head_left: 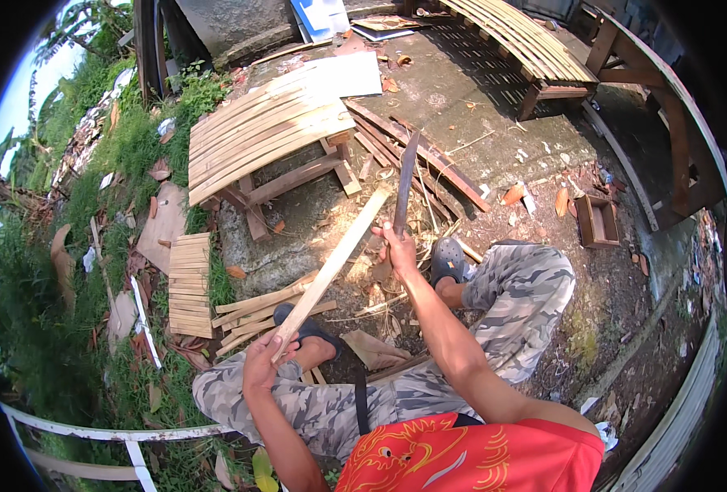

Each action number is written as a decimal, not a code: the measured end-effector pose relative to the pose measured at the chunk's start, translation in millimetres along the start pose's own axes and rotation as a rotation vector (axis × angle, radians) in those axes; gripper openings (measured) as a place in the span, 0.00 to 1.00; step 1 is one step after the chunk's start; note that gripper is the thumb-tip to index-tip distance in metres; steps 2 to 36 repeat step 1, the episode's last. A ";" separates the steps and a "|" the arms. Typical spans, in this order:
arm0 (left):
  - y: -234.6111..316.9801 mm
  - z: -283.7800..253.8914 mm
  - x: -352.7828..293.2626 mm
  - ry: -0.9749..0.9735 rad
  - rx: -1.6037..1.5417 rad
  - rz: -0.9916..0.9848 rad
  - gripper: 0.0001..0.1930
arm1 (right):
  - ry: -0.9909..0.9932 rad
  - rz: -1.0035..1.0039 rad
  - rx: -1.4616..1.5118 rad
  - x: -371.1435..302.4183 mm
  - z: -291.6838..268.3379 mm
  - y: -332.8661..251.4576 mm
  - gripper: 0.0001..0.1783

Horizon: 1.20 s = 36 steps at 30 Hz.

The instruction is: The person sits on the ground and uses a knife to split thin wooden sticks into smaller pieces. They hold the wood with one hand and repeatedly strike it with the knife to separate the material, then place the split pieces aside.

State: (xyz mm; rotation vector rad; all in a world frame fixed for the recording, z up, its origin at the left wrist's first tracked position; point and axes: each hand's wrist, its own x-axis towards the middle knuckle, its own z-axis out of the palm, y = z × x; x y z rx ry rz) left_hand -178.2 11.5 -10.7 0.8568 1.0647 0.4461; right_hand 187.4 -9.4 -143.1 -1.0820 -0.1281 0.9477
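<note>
My left hand (pixel 267 361) is closed around the lower end of a long pale bamboo slat (pixel 331 273), which slants up and away to the right. In my right hand (pixel 400 248) is the handle of a machete (pixel 408 176), its dark blade pointing up and away from me. The slat's far end lies just left of the blade, and I cannot tell whether they touch. More split bamboo strips (pixel 253 313) lie on the ground by my left foot, beyond my left hand.
A low slatted bamboo bench (pixel 269 135) stands ahead on the left, with dark wooden boards (pixel 454 176) beside it. A longer slatted bench (pixel 527 41) is at the back right. A small wooden box (pixel 597 221) sits at right. White rails (pixel 118 432) cross the lower left.
</note>
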 end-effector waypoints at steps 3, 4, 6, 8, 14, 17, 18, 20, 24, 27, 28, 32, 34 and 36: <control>-3.1 -4.7 1.5 -0.063 -0.015 0.002 0.26 | -0.005 -0.007 0.048 -3.6 13.7 -19.8 0.35; -3.1 -4.7 1.5 -0.063 -0.015 0.002 0.26 | -0.005 -0.007 0.048 -3.6 13.7 -19.8 0.35; -3.1 -4.7 1.5 -0.063 -0.015 0.002 0.26 | -0.005 -0.007 0.048 -3.6 13.7 -19.8 0.35; -3.1 -4.7 1.5 -0.063 -0.015 0.002 0.26 | -0.005 -0.007 0.048 -3.6 13.7 -19.8 0.35; -3.1 -4.7 1.5 -0.063 -0.015 0.002 0.26 | -0.005 -0.007 0.048 -3.6 13.7 -19.8 0.35; -3.1 -4.7 1.5 -0.063 -0.015 0.002 0.26 | -0.005 -0.007 0.048 -3.6 13.7 -19.8 0.35; -3.1 -4.7 1.5 -0.063 -0.015 0.002 0.26 | -0.005 -0.007 0.048 -3.6 13.7 -19.8 0.35; -3.1 -4.7 1.5 -0.063 -0.015 0.002 0.26 | -0.005 -0.007 0.048 -3.6 13.7 -19.8 0.35; -3.1 -4.7 1.5 -0.063 -0.015 0.002 0.26 | -0.005 -0.007 0.048 -3.6 13.7 -19.8 0.35; -3.1 -4.7 1.5 -0.063 -0.015 0.002 0.26 | -0.005 -0.007 0.048 -3.6 13.7 -19.8 0.35; -3.1 -4.7 1.5 -0.063 -0.015 0.002 0.26 | -0.005 -0.007 0.048 -3.6 13.7 -19.8 0.35; -3.1 -4.7 1.5 -0.063 -0.015 0.002 0.26 | -0.005 -0.007 0.048 -3.6 13.7 -19.8 0.35; -3.1 -4.7 1.5 -0.063 -0.015 0.002 0.26 | -0.005 -0.007 0.048 -3.6 13.7 -19.8 0.35; -3.1 -4.7 1.5 -0.063 -0.015 0.002 0.26 | -0.005 -0.007 0.048 -3.6 13.7 -19.8 0.35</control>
